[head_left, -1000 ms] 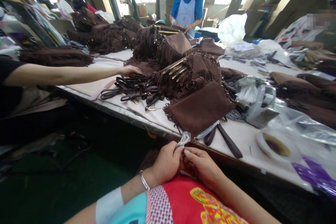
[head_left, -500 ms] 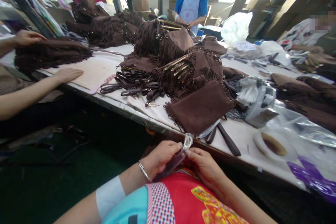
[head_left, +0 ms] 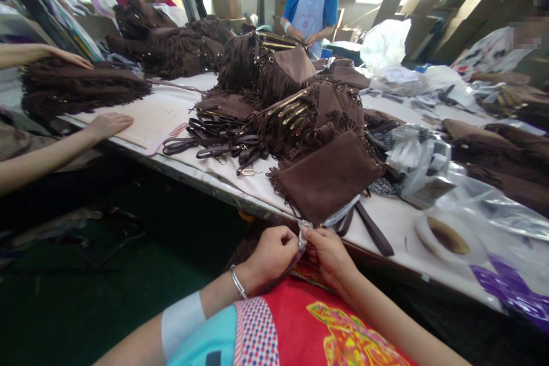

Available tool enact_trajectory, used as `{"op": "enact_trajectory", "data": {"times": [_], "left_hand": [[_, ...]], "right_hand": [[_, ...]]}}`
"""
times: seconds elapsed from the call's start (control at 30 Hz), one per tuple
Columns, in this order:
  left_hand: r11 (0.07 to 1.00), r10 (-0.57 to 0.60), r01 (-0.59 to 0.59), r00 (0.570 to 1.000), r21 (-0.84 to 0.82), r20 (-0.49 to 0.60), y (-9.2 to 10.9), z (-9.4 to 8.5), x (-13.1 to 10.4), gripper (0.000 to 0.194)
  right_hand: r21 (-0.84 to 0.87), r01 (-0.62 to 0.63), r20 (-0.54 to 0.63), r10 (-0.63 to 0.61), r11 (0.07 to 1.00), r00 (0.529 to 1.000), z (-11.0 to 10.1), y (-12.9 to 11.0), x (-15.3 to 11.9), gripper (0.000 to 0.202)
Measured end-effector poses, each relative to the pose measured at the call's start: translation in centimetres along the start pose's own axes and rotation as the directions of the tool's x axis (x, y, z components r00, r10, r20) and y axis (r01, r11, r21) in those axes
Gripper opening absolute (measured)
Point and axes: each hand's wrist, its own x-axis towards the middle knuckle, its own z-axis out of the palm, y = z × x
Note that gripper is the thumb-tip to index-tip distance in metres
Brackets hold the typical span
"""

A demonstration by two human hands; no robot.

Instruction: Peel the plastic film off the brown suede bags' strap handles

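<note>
My left hand [head_left: 274, 254] is closed round a dark brown strap, which shows beneath its fingers near my lap. A crumpled piece of clear plastic [head_left: 303, 230] covers the strap's end, between my two hands. My right hand [head_left: 329, 253] pinches that plastic from the other side, fingers curled in. Just beyond, at the table edge, lies a brown suede pouch [head_left: 328, 177] with fringe along its left side. A dark wrist strap [head_left: 373, 227] and a strip of clear plastic stick out from under it.
Fringed brown bags [head_left: 291, 68] are heaped behind the pouch, with looped straps [head_left: 227, 140] to their left. A tape roll [head_left: 448, 237] and purple plastic [head_left: 512, 289] lie at right. A co-worker's hand [head_left: 112, 124] rests on the table at left; another person stands across.
My hands have drawn closer together, and my right hand has moved up onto the plastic at the strap's end. The co-worker's far hand at left has slid right over the brown stack.
</note>
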Motion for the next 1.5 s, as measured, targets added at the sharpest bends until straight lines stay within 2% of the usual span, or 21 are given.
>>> {"op": "enact_trajectory", "data": {"times": [0.07,0.1,0.2,0.27,0.33,0.43,0.47,0.53,0.6,0.7,0.77,0.83,0.93,1.0,1.07,1.13,1.17,1.23,1.3,1.37,1.5], "left_hand": [[0.964,0.185,-0.177,0.982,0.200,-0.023,-0.3,-0.2,0.0,0.020],[0.913,0.287,-0.272,0.958,0.303,-0.005,-0.4,-0.4,0.0,0.020],[0.627,0.533,-0.545,0.821,0.557,0.204,-0.3,-1.0,0.1,0.020],[0.402,0.583,-0.665,0.716,0.629,0.384,0.1,-1.4,0.2,0.018],[0.240,0.574,-0.733,0.636,0.636,0.516,0.7,-1.6,0.5,0.016],[0.147,0.548,-0.773,0.583,0.617,0.600,1.6,-1.6,0.8,0.016],[0.159,0.539,-0.771,0.591,0.617,0.600,1.7,-1.6,0.9,0.016],[0.275,0.522,-0.719,0.669,0.638,0.529,1.7,-1.4,1.0,0.016],[0.507,0.480,-0.614,0.784,0.604,0.393,1.3,-1.4,0.8,0.017],[0.849,0.326,-0.382,0.922,0.364,0.207,0.3,-1.3,0.3,0.018],[0.956,0.191,-0.216,0.972,0.200,0.136,-0.4,-1.1,-0.3,0.020],[0.991,0.073,-0.084,0.992,0.107,0.106,-0.9,-0.9,-0.7,0.029],[0.991,0.047,-0.063,0.990,0.118,0.134,-1.0,-0.7,-1.1,0.028],[0.973,0.114,-0.138,0.985,0.184,0.132,-0.9,-0.8,-1.2,0.031],[0.938,0.198,-0.219,0.975,0.269,0.106,-0.7,-1.0,-1.2,0.032],[0.879,0.264,-0.284,0.959,0.383,0.104,-0.6,-1.3,-1.3,0.032],[0.838,0.287,-0.309,0.951,0.450,0.120,-0.6,-1.4,-1.3,0.032],[0.732,0.309,-0.342,0.938,0.589,0.160,-0.7,-1.5,-1.4,0.033],[0.614,0.321,-0.358,0.927,0.703,0.192,-0.8,-1.6,-1.5,0.031],[0.515,0.343,-0.371,0.915,0.772,0.211,-0.9,-1.6,-1.5,0.027],[0.450,0.360,-0.379,0.906,0.809,0.223,-0.9,-1.5,-1.6,0.021]], "right_hand": [[-0.019,0.063,-0.067,-0.065,0.998,0.996,0.5,0.0,-0.1,0.046],[-0.039,0.085,-0.096,-0.089,0.996,0.991,0.7,0.0,-0.1,0.046],[-0.148,0.127,-0.154,-0.150,0.981,0.977,0.9,-0.1,-0.1,0.044],[-0.229,0.146,-0.166,-0.186,0.963,0.968,0.9,-0.1,0.1,0.042],[-0.297,0.159,-0.175,-0.218,0.941,0.960,0.7,0.0,0.4,0.040],[-0.386,0.179,-0.189,-0.268,0.905,0.945,0.5,0.1,0.7,0.038],[-0.408,0.183,-0.189,-0.279,0.895,0.942,0.4,0.1,0.8,0.037],[-0.428,0.179,-0.188,-0.281,0.886,0.941,0.4,0.1,0.7,0.036],[-0.410,0.167,-0.183,-0.261,0.897,0.948,0.4,0.1,0.5,0.037],[-0.312,0.138,-0.164,-0.197,0.940,0.967,0.7,0.1,0.1,0.040],[-0.229,0.112,-0.152,-0.149,0.967,0.977,0.9,0.1,0.0,0.041],[-0.170,0.099,-0.144,-0.124,0.980,0.982,1.1,0.0,-0.1,0.042],[-0.213,0.061,-0.089,-0.082,0.975,0.993,0.6,-0.3,-0.3,0.043],[-0.389,0.063,-0.058,-0.093,0.919,0.994,-0.2,-0.5,-0.6,0.045],[-0.612,0.188,-0.031,-0.261,0.768,0.965,-1.1,-0.9,-1.2,0.042],[-0.767,0.380,0.101,-0.486,0.518,0.868,-1.7,-1.5,-1.9,0.032],[-0.801,0.462,0.204,-0.551,0.382,0.809,-1.7,-1.9,-2.3,0.026],[-0.814,0.560,0.399,-0.551,0.155,0.733,-1.3,-2.9,-2.8,0.022],[-0.817,0.577,0.507,-0.471,0.004,0.722,-0.5,-3.8,-3.0,0.022],[-0.826,0.554,0.542,-0.412,-0.101,0.733,0.5,-4.5,-3.0,0.021],[-0.834,0.502,0.551,-0.376,-0.228,0.745,1.8,-4.8,-2.8,0.022]]}}
